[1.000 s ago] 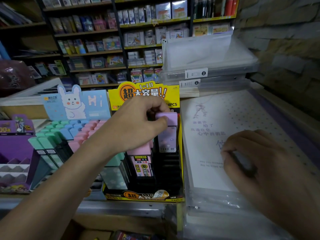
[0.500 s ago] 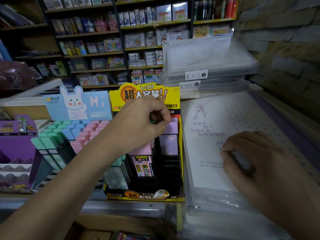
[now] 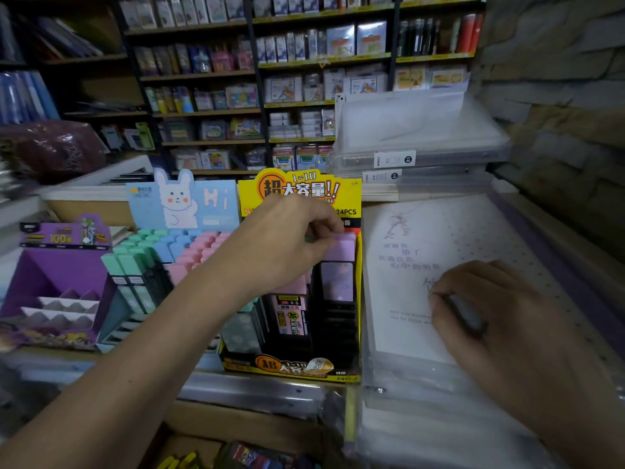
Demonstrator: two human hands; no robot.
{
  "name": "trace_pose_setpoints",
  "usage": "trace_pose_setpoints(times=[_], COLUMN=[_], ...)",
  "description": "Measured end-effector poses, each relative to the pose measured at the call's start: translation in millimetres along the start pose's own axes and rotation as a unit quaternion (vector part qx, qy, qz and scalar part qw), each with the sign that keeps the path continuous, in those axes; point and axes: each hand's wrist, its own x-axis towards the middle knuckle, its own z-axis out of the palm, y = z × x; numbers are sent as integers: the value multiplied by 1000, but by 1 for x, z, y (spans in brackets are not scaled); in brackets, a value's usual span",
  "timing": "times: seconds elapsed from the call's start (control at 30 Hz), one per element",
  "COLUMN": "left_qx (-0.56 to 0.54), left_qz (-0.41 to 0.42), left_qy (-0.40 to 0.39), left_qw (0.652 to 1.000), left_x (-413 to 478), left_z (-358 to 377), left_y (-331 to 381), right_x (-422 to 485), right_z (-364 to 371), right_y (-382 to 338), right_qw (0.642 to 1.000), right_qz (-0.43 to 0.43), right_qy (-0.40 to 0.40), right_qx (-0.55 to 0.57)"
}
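Filling the pencil-lead box

The left hand (image 3: 284, 245) has bent fingers on the purple lead case (image 3: 343, 248), which looks seated in the yellow display box (image 3: 291, 367); I cannot tell if they pinch it. Further right, the right hand (image 3: 500, 319) wraps a small grey case (image 3: 468, 316), probably next.

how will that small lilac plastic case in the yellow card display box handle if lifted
The small lilac plastic case looks rigid, probably light. Its smooth faces may be slippery. Slotted upright in the yellow card display box, it likely won't tip.
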Motion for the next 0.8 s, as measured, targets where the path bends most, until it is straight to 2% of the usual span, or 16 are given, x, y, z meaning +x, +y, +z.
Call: trace_pose_setpoints(times=[0.33, 0.47, 0.57, 0.7, 0.8], left_qx=[-96, -142, -176, -214, -253], left_qz=[-30, -50, -70, -97, -135], left_qy=[122, 137, 140, 136, 102], left_qw=[987, 979, 972, 963, 953], left_x=[-68, -116, -155, -201, -234], left_z=[-31, -39, -37, -18, 3], left_y=[15, 8, -8, -42, -75], right_x=[3, -2, -18, -47, -68], right_z=[-25, -36, -27, 10, 48], right_y=[-18, -45, -76, -116, -147], right_qw=[992, 993, 988, 979, 975], right_qz=[-66, -65, -42, 6, 50], right_qy=[102, 82, 62, 21, -15], right_qx=[26, 59, 135, 202, 218])
